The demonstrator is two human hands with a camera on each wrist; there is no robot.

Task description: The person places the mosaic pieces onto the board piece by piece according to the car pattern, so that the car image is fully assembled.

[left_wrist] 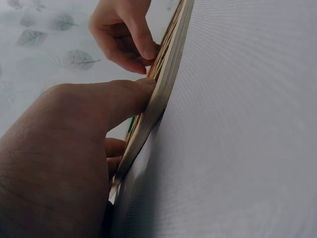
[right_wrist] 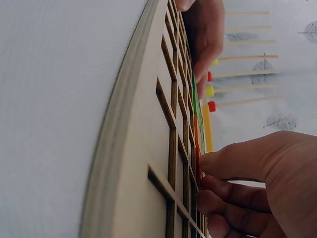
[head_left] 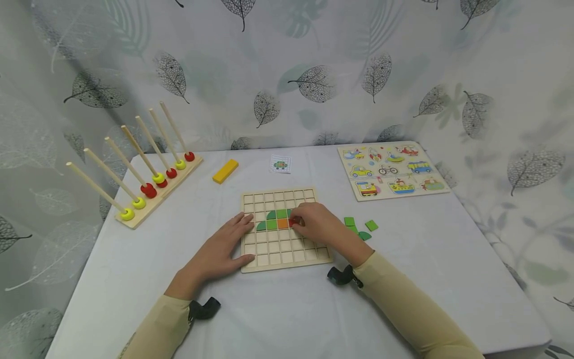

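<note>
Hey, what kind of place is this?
Probably a play or learning area, judging by the gridded wooden board, the vehicle puzzle and the pegged stand with red and yellow beads.

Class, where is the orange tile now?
In the head view, the orange tile sits in the wooden grid board, between a green tile on its left and the red tile at the right hand.
</note>
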